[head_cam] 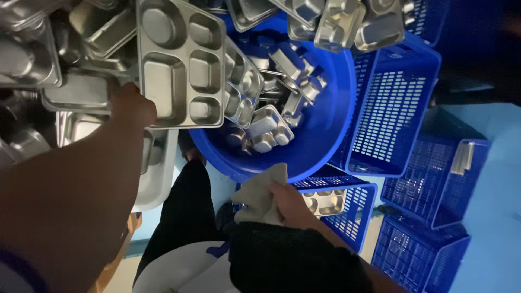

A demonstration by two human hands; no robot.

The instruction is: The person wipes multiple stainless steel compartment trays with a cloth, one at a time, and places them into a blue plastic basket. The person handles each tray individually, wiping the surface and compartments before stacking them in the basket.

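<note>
My left hand (132, 106) grips the steel tray (182, 62) by its lower-left edge, long axis running up-frame, while my right hand (287, 203) clutches a cloth (260, 195).

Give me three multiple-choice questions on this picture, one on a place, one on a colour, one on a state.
1. Where is the cloth?
A. In the right hand
B. Inside a crate
C. On the floor

2. What colour is the round tub?
A. Red
B. Blue
C. White

3. How is the compartment tray held?
A. Lying flat in the tub
B. Gripped at its edge by the left hand
C. Wrapped in the cloth

Answers: 1 A, fingers close on it; 2 B, blue wall shows; 3 B, hand grips its lower corner.
</note>
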